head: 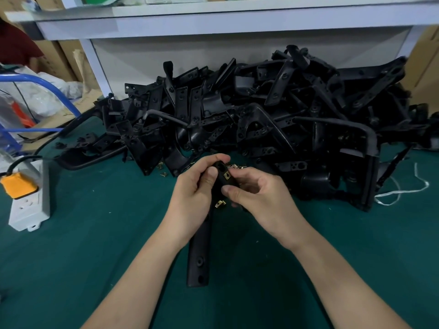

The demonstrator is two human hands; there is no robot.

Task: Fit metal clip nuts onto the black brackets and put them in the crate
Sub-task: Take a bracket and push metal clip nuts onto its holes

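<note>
A long black bracket (199, 255) is held upright over the green mat, its lower end pointing toward me. My left hand (192, 198) grips its upper part, thumb on the top end. My right hand (259, 195) holds the same end from the right, thumb pressing the bracket's side. A brass clip nut (226, 175) sits on the bracket's top end between my fingertips. A second clip nut (219, 203) shows lower on the bracket, under my right thumb. Loose clip nuts (234, 165) lie on the mat just behind my hands. No crate is in view.
A big heap of black brackets (261, 119) fills the back of the green mat (107, 222). A white power strip (29, 198) with an orange plug (17, 184) lies at the left. White string (401, 191) trails at the right. A white shelf (213, 22) stands behind.
</note>
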